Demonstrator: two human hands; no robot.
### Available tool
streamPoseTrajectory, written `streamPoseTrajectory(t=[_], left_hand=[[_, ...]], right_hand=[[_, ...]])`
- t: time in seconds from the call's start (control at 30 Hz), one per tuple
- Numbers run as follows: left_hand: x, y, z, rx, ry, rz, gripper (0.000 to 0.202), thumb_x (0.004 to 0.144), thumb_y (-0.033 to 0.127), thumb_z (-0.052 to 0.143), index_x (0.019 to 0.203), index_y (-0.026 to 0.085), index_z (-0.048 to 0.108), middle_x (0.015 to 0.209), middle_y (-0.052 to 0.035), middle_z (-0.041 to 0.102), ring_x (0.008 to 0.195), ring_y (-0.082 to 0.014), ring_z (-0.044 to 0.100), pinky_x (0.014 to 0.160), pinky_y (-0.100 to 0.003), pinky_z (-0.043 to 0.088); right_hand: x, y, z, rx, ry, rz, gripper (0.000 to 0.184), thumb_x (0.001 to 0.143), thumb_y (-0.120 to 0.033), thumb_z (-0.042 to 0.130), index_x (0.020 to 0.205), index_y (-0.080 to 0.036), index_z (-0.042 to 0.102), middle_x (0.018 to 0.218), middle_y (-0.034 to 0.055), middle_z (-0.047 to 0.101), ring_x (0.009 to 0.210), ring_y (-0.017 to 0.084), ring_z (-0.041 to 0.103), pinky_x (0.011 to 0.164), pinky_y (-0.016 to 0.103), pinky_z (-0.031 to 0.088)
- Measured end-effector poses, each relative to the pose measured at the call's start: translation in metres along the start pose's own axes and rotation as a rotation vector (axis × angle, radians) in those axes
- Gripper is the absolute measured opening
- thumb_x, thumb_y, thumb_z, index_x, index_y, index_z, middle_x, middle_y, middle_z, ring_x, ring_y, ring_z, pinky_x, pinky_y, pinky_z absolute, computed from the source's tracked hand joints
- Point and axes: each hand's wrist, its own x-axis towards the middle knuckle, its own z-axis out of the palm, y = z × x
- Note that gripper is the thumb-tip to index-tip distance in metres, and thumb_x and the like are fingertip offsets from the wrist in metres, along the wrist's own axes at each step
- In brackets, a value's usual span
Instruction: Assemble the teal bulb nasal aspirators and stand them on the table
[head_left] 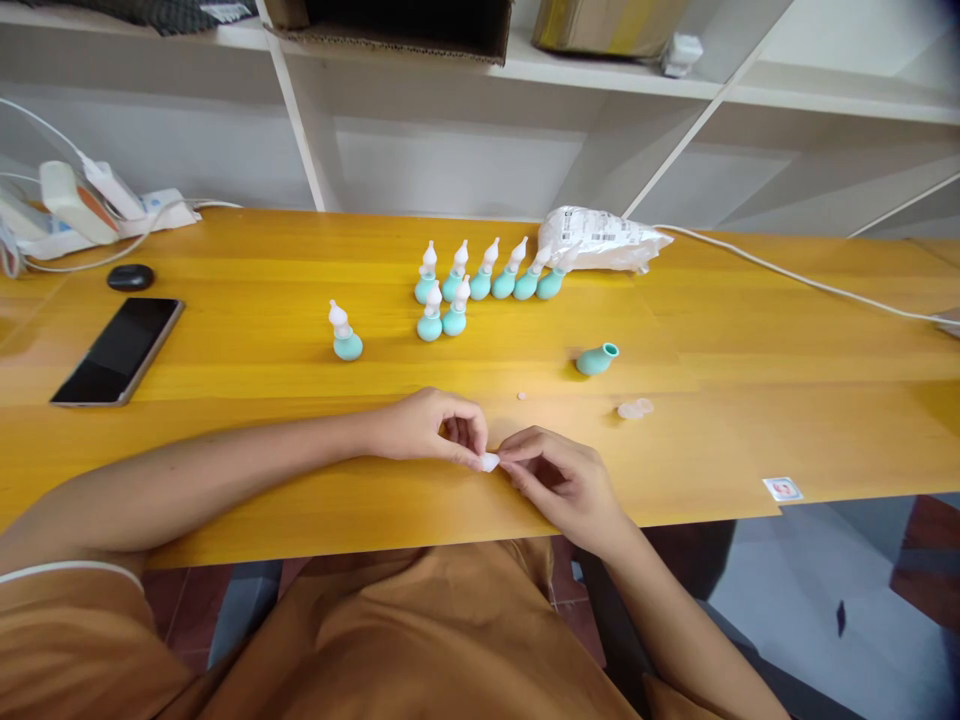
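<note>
My left hand [442, 430] pinches one end of a small white nozzle tip [489, 462] between thumb and fingers. At its other end, the thumb and forefinger of my right hand [562, 480] close on the narrow point. Beyond my hands, a teal rubber bulb [595, 360] lies on its side with its open mouth to the right. A clear plastic piece [635, 408] rests nearer me, and a tiny pale disc [521, 396] lies just past my fingers. One bulb nasal aspirator [346, 335] with a teal base stands alone at the left.
Several more aspirators [480, 284] stand in two rows at the back, beside a white plastic package [600, 240]. A phone [118, 352], a black oval case [130, 277] and a power strip [97, 215] occupy the left. A small sticker [782, 489] lies by the right front edge.
</note>
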Motion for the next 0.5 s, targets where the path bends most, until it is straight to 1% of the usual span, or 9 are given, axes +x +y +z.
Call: streamPoseTrajectory(t=[0.1,0.17,0.33,0.43,0.5], left_hand=[[-0.0005,0.0,0.0005,0.003,-0.004,-0.002,0.029,0.089,0.045,0.092,0.093,0.018,0.08,0.09,-0.0024,0.078,0.081,-0.0141,0.067,0.077,-0.026,0.052],[-0.0007,-0.0001,0.001,0.016,0.005,0.008,0.029,0.09,0.045,0.092,0.093,0.018,0.08,0.09,-0.0021,0.078,0.081,-0.0138,0.067,0.077,-0.026,0.051],[-0.0008,0.0001,0.0023,0.068,0.028,0.03,0.031,0.092,0.047,0.09,0.092,0.018,0.079,0.092,-0.0015,0.076,0.081,-0.0128,0.065,0.076,-0.025,0.05],[-0.0011,0.0003,0.0029,0.084,0.021,0.035,0.031,0.093,0.047,0.089,0.092,0.018,0.079,0.091,-0.0012,0.075,0.079,-0.0124,0.064,0.075,-0.024,0.049],[-0.0014,0.0004,0.003,0.089,0.02,0.039,0.03,0.093,0.046,0.089,0.092,0.018,0.079,0.089,-0.0007,0.075,0.078,-0.0121,0.063,0.073,-0.024,0.049]], right_hand=[[-0.0012,0.002,-0.0002,-0.006,-0.027,-0.029,0.007,0.11,-0.025,0.069,0.112,-0.028,0.076,0.105,0.0066,0.081,0.093,0.021,0.079,0.08,0.035,0.065],[-0.0014,0.0028,0.0001,-0.008,-0.039,-0.045,0.008,0.11,-0.022,0.069,0.112,-0.028,0.075,0.105,0.0058,0.081,0.094,0.02,0.079,0.081,0.035,0.064],[0.0006,0.002,0.002,-0.004,-0.06,-0.063,0.014,0.109,-0.017,0.07,0.114,-0.028,0.075,0.105,0.0029,0.082,0.092,0.017,0.08,0.08,0.03,0.063],[0.0018,0.0001,0.0029,-0.015,-0.068,-0.072,0.011,0.109,-0.019,0.07,0.113,-0.027,0.076,0.105,0.0033,0.083,0.09,0.017,0.08,0.078,0.029,0.064],[0.0023,-0.0013,0.0031,-0.042,-0.069,-0.064,0.009,0.11,-0.022,0.069,0.112,-0.027,0.077,0.102,0.0033,0.083,0.084,0.017,0.079,0.075,0.029,0.064]])
